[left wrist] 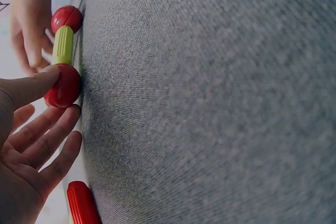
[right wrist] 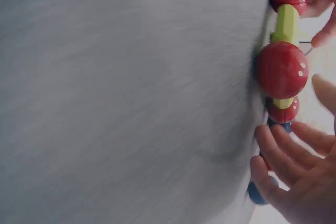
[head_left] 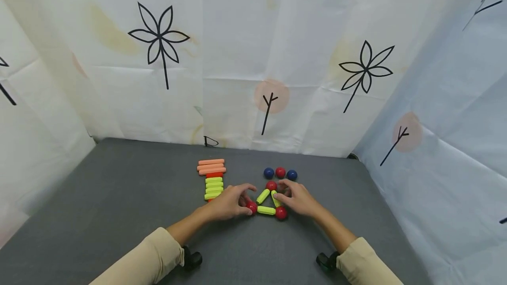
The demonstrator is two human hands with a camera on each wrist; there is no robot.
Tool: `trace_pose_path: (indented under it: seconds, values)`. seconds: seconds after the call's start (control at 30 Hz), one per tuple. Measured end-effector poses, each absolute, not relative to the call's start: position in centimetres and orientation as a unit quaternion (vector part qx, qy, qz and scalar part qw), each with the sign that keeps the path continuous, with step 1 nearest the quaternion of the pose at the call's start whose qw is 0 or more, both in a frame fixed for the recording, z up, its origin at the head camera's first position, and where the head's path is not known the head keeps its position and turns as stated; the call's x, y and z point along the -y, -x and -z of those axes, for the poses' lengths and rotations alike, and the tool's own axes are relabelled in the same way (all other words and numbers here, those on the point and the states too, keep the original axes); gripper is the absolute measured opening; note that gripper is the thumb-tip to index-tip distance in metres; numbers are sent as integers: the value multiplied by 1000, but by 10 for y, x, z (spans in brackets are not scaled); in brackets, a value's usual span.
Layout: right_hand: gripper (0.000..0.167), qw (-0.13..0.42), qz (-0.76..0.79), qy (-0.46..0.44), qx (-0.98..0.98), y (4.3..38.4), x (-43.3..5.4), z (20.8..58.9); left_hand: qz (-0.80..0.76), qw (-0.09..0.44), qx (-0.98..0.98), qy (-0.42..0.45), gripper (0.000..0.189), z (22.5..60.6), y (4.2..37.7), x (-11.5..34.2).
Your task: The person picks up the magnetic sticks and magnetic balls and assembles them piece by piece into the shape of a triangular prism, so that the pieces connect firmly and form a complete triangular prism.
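Note:
Three red balls and three yellow-green rods form a triangle on the grey table [head_left: 130, 197]. My left hand [head_left: 227, 203] pinches the left corner ball [head_left: 251, 208] between thumb and fingers; the left wrist view shows the thumb [left wrist: 39, 84] on this ball [left wrist: 64, 88]. On the opposite side, my right hand [head_left: 302, 199] has its fingers spread beside the slanted right rod [head_left: 276, 199]. Its index fingertip comes close to the top ball [head_left: 271, 185]. The front rod [head_left: 266, 210] runs to the right corner ball [head_left: 281, 213], and the left rod [head_left: 263, 196] slants upward.
Behind the triangle sit two blue balls, one to the left [head_left: 269, 173] and one to the right [head_left: 292, 175], with a red ball [head_left: 280, 172] between. Left of it lies a column of orange rods [head_left: 211, 167], a red rod [head_left: 214, 174] and green rods [head_left: 214, 185]. Patterned cloth [head_left: 233, 56] hangs behind.

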State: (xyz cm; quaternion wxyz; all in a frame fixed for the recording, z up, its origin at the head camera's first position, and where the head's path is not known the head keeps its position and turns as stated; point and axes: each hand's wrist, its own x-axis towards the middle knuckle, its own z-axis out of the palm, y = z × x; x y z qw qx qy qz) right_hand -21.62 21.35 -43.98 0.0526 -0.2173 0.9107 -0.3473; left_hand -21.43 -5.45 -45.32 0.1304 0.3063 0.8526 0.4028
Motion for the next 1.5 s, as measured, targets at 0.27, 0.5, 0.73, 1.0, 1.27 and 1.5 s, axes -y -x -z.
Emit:
trace_pose_path:
  seconds: [0.27,0.5,0.73,1.0,1.27,1.5]
  values:
    - [29,41,331,217,-917,239,-194,438,-412,128,-848,-308,64,455,215,55]
    - [22,52,341,218,-913,242,-186,442,-424,137,-845,-296,67,454,214,55]
    - [32,61,351,196,-913,238,-186,442,-426,135,-845,-295,70,457,216,51]
    - [53,102,355,219,-903,216,-205,444,-436,135,-840,-294,67,461,215,52]
    - [59,102,348,273,-891,193,-226,451,-445,130,-841,-278,68,461,208,58]
    - [55,103,350,271,-891,189,-233,452,-462,54,-838,-283,62,456,202,91]
